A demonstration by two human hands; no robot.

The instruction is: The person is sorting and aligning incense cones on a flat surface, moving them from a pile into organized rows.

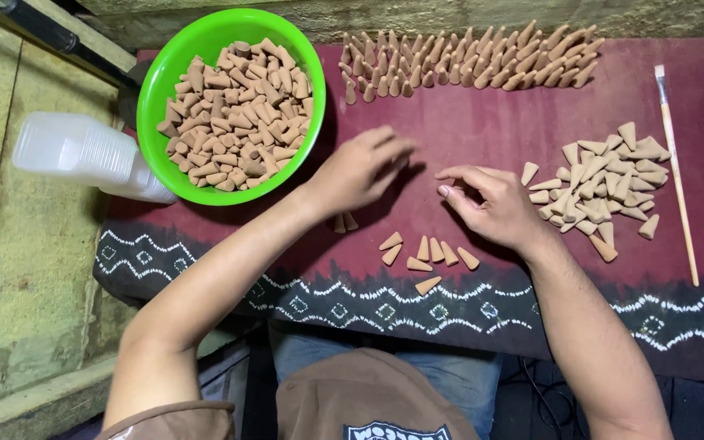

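Head view: small tan cones lie loose on the red cloth, just below both grips. They look light, dry and brittle, best pinched at the wide base. Left hand hovers loosely open; right hand curls, fingertips together, whether on a cone I cannot tell. Beyond: pile, rows, green bowl, brush.

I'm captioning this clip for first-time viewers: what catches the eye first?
The bright green bowl heaped with tan cones, upper left on the maroon cloth. Next, neat cone rows along the top edge and a loose pile at right. Both hands, left and right, hover mid-cloth.
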